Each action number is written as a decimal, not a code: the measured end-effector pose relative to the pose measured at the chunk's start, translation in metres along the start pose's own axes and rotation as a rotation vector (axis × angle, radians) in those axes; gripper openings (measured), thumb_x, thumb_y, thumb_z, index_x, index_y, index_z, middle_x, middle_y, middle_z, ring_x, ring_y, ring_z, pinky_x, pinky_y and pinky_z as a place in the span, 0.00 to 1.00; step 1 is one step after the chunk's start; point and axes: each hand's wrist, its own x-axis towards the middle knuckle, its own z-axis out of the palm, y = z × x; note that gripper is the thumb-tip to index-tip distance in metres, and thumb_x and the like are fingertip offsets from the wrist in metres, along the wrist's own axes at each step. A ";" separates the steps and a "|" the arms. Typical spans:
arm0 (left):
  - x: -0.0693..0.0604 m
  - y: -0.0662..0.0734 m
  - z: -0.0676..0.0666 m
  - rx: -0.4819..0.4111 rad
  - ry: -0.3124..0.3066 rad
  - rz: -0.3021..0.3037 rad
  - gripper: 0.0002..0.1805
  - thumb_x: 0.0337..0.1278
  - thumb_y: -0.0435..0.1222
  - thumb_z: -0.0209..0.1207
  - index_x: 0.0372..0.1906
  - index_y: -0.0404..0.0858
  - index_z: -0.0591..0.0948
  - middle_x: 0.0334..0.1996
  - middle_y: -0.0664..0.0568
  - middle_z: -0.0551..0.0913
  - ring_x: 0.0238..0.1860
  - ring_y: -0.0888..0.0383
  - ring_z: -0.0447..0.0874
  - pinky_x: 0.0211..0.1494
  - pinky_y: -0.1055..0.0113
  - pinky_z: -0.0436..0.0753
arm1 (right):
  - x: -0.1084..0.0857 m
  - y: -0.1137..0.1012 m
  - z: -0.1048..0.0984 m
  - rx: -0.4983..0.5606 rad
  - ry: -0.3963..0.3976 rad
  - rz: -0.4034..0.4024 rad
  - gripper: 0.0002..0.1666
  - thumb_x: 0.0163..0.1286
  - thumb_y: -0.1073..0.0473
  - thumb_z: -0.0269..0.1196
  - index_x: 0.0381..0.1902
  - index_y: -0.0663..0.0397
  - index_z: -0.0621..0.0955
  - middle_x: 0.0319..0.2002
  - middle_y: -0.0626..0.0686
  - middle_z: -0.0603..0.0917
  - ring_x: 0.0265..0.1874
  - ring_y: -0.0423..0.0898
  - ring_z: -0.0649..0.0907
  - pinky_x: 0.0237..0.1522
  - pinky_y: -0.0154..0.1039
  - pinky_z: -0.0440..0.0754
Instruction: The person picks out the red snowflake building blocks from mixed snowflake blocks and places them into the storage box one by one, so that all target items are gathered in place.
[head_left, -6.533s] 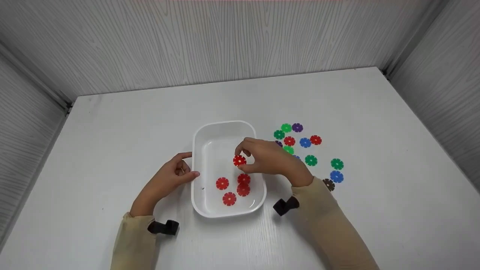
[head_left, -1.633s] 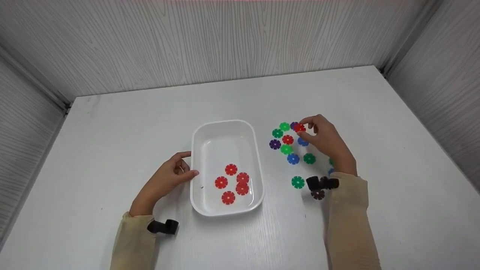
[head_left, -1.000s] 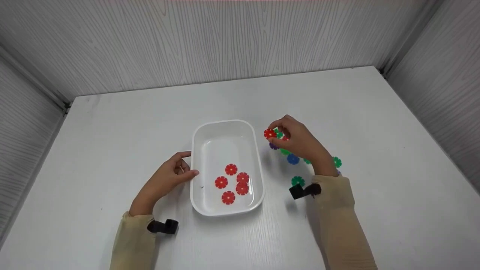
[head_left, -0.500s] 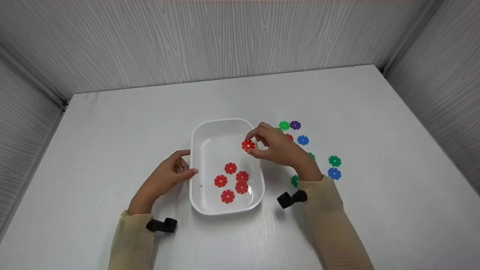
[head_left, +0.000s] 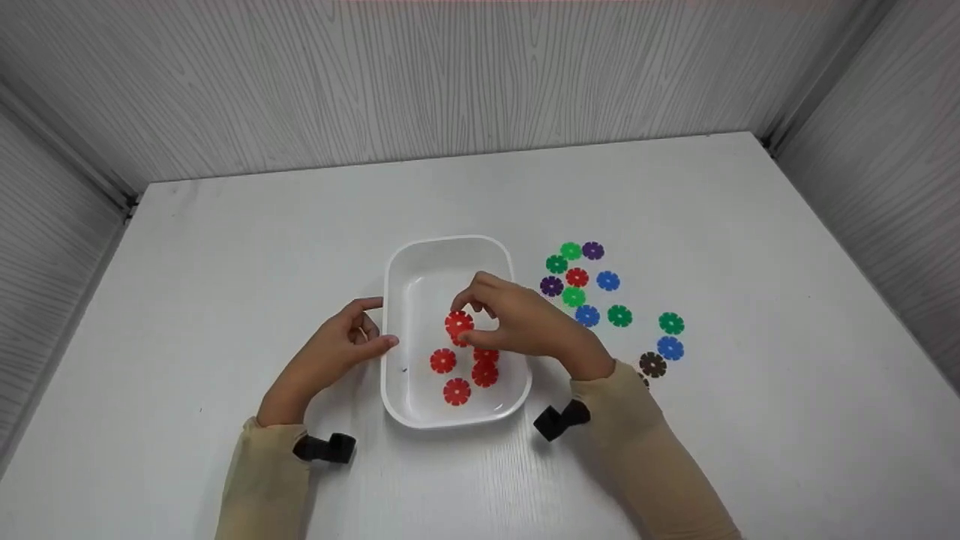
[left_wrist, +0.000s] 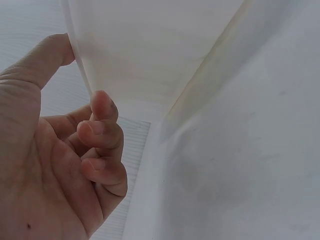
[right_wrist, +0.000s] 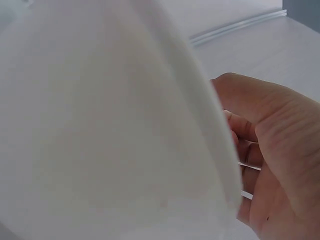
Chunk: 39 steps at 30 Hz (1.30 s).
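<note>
In the head view, a white plastic tray [head_left: 431, 281] stands on the table. My left hand [head_left: 330, 356] holds its left rim, with thumb on the edge and index finger against the outside; the left wrist view shows the other fingers [left_wrist: 102, 135] curled. Over the tray my right hand [head_left: 529, 319] pinches a red interlocking disc [head_left: 459, 322] between thumb and index finger. That disc partly covers another red one below it. More red discs [head_left: 443, 361] lie in the tray, two overlapping. In the right wrist view the tray wall [right_wrist: 125, 125] hides the fingertips and the held disc.
Right of the tray lie loose discs in several colours: a red disc [head_left: 577, 277], green disc [head_left: 619, 316], blue disc [head_left: 608, 280], purple disc [head_left: 551, 286] and brown disc [head_left: 652, 364]. Grey panels [head_left: 450, 82] enclose the white table [head_left: 247, 247] behind and at both sides.
My right hand has picked up a red disc from the loose group and carried it left over the tray. Earlier it released another red disc there. The left hand stays on the rim.
</note>
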 end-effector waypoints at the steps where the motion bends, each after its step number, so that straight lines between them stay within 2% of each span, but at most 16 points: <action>1: 0.000 0.000 0.000 0.000 -0.001 0.004 0.36 0.57 0.47 0.65 0.67 0.38 0.66 0.35 0.52 0.73 0.32 0.59 0.67 0.36 0.71 0.70 | 0.000 -0.002 0.002 -0.007 -0.009 -0.001 0.20 0.61 0.54 0.68 0.51 0.49 0.79 0.48 0.54 0.77 0.46 0.52 0.79 0.45 0.41 0.83; 7: 0.001 -0.001 0.000 0.009 0.000 0.028 0.36 0.57 0.47 0.64 0.67 0.38 0.67 0.34 0.52 0.73 0.31 0.59 0.67 0.36 0.71 0.70 | 0.002 -0.014 0.013 -0.067 -0.048 -0.031 0.25 0.60 0.53 0.70 0.55 0.47 0.78 0.50 0.51 0.78 0.48 0.43 0.79 0.50 0.36 0.81; 11: 0.000 0.000 -0.001 0.014 0.003 0.030 0.35 0.57 0.47 0.64 0.67 0.39 0.67 0.34 0.52 0.73 0.31 0.60 0.67 0.35 0.71 0.70 | 0.003 -0.019 0.019 -0.107 -0.035 -0.089 0.26 0.59 0.53 0.70 0.55 0.49 0.78 0.50 0.51 0.78 0.49 0.44 0.80 0.52 0.36 0.81; 19: 0.000 0.002 -0.002 0.024 -0.002 0.023 0.35 0.58 0.45 0.63 0.68 0.38 0.66 0.34 0.52 0.73 0.29 0.60 0.67 0.34 0.71 0.70 | 0.005 -0.027 0.029 -0.230 -0.030 -0.155 0.21 0.63 0.50 0.66 0.53 0.47 0.79 0.46 0.50 0.79 0.43 0.43 0.78 0.45 0.35 0.80; 24: 0.000 0.002 -0.002 0.026 -0.003 0.025 0.35 0.58 0.45 0.63 0.68 0.37 0.66 0.34 0.52 0.73 0.30 0.60 0.67 0.34 0.71 0.70 | 0.007 -0.029 0.037 -0.285 -0.036 -0.169 0.21 0.63 0.49 0.65 0.53 0.47 0.80 0.45 0.49 0.79 0.41 0.42 0.77 0.41 0.33 0.78; 31: 0.000 0.001 -0.001 0.032 -0.002 0.019 0.37 0.57 0.48 0.64 0.68 0.38 0.65 0.34 0.52 0.73 0.30 0.59 0.68 0.35 0.71 0.70 | 0.009 -0.031 0.045 -0.306 -0.118 -0.158 0.22 0.64 0.49 0.65 0.55 0.48 0.79 0.47 0.48 0.78 0.42 0.41 0.76 0.41 0.31 0.77; 39: 0.001 0.001 0.000 0.030 -0.003 0.030 0.37 0.57 0.47 0.64 0.68 0.37 0.66 0.34 0.53 0.73 0.29 0.60 0.68 0.35 0.71 0.70 | 0.010 -0.026 0.049 -0.266 -0.149 -0.174 0.22 0.66 0.49 0.64 0.56 0.48 0.80 0.47 0.49 0.78 0.39 0.41 0.75 0.39 0.31 0.75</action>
